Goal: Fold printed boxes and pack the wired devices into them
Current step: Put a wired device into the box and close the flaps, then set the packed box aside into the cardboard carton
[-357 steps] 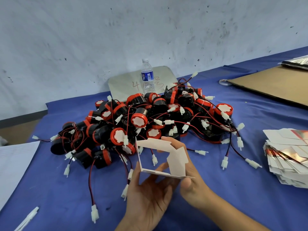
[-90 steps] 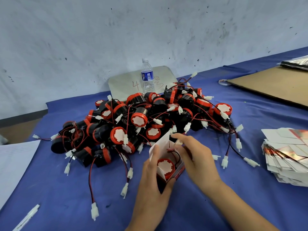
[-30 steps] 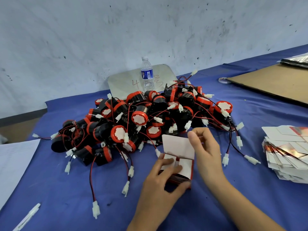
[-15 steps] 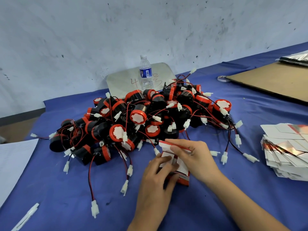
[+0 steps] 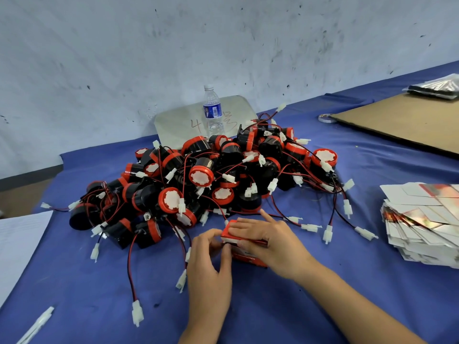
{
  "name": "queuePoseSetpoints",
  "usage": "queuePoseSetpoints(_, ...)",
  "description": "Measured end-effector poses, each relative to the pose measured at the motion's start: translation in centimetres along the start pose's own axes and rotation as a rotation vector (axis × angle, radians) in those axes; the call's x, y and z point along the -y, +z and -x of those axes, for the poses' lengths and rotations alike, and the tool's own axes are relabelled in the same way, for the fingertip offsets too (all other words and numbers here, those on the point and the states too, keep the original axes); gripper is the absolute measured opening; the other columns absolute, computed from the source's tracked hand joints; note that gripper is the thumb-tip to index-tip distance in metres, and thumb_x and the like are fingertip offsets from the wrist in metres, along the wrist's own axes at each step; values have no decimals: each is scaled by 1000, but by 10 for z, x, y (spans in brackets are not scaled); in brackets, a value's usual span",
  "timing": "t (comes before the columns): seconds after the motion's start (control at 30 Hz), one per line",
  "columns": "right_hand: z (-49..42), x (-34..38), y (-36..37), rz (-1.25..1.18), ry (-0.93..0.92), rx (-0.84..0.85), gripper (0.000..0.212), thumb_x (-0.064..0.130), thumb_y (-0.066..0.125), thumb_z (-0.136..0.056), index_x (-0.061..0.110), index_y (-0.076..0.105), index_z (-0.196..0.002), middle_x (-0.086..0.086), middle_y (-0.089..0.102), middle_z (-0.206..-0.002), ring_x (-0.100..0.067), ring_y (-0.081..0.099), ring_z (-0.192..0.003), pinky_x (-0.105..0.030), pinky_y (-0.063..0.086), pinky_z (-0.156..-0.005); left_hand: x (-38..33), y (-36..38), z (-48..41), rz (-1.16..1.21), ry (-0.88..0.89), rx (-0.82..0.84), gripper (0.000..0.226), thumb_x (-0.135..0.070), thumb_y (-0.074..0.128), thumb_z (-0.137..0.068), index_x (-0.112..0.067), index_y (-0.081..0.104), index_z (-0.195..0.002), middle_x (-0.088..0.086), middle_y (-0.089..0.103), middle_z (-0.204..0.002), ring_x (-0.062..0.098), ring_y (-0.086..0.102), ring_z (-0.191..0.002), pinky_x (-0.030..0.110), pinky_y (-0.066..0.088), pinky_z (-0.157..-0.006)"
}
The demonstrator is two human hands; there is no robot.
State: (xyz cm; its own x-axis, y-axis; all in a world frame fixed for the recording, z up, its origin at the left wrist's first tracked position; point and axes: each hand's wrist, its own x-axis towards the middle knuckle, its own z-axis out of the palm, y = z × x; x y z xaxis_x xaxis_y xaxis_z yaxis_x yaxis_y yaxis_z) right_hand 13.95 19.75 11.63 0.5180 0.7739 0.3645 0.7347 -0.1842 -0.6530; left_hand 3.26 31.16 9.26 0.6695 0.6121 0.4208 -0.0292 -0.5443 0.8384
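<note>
Where the pile of wired devices (image 5: 211,180) fills mid-tabletop, your red-and-white printed box (image 5: 249,259) sits just before it, toward the near edge, lid down. Your right hand (image 5: 270,244) presses flat on its top, fingers straight; your left hand (image 5: 208,271) pinches its left end.

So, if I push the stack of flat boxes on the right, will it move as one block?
Probably not. The stack of flat boxes is fanned and uneven, so sheets would likely slide apart. Their printed faces look glossy, perhaps slippery. Single sheets seem thin, probably floppy.
</note>
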Motion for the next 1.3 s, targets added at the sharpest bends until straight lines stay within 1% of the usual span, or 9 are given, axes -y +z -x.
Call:
queuePoseSetpoints(0.23,0,0,-2,-120,40,-48,24,11,68,-88,20,73,-110,14,66,-121,11,49,-120,-31,10,-121,-1,0,-1,27,-38,9,25,-12,58,-94,-36,58,-98,-9,62,-99,2,59,-93,20,50,-76)
queuePoseSetpoints(0.43,0,-3,-6,-159,55,36,27,13,67,-88,29,72,-108,24,63,-119,15,44,-122,-40,-11,-120,-4,-1,0,52,-14,7,32,-7,58,-94,-38,60,-102,-12,63,-98,1,61,-94,17,51,-76)
queuePoseSetpoints(0.53,-1,-6,-8,-179,50,87,28,21,68,-89,35,69,-113,30,58,-123,16,29,-133,-47,-15,-117,0,-2,-1,13,36,0,27,-2,58,-92,-29,64,-94,-16,61,-96,7,62,-94,27,54,-75)
queuePoseSetpoints(0.67,5,-14,-14,-95,32,224,32,42,51,-93,54,52,-122,41,38,-138,9,-11,-142,-51,-21,-114,1,-5,-3,-25,89,23,33,5,61,-88,-28,63,-87,-22,59,-102,3,60,-97,18,53,-74)
queuePoseSetpoints(0.87,10,-19,-13,151,-37,218,37,59,31,-94,61,39,-131,40,18,-148,-1,-24,-143,-53,-19,-114,7,-9,-5,-91,140,66,33,11,61,-83,-22,64,-83,-21,61,-110,2,57,-108,27,51,-86)
queuePoseSetpoints(0.93,15,-22,-12,282,-108,213,41,62,29,-95,61,30,-137,37,9,-152,-5,-25,-144,-53,-19,-114,7,-10,-5,-107,136,76,35,10,59,-82,-25,62,-81,-22,61,-112,-3,54,-111,18,47,-88)
queuePoseSetpoints(1.03,20,-22,-6,396,-145,155,46,47,39,-98,57,24,-141,27,8,-156,-15,-12,-149,-52,-8,-119,7,-7,-5,-150,158,64,37,11,62,-80,-26,59,-78,-23,59,-112,-11,50,-109,4,40,-84)
queuePoseSetpoints(1.13,23,-18,3,302,-220,-3,42,25,53,-98,33,49,-139,9,36,-151,-29,38,-132,-44,38,-108,5,-2,-1,-150,174,110,43,10,64,-79,-28,58,-99,-20,55,-122,-15,46,-111,1,36,-85)
queuePoseSetpoints(1.3,22,-17,-6,-87,-40,-283,29,40,45,-95,28,63,-114,13,64,-114,-3,59,-106,-18,44,-88,8,-1,1,-156,218,346,74,-16,75,-80,-49,33,-131,-27,31,-143,-13,32,-129,6,33,-99)
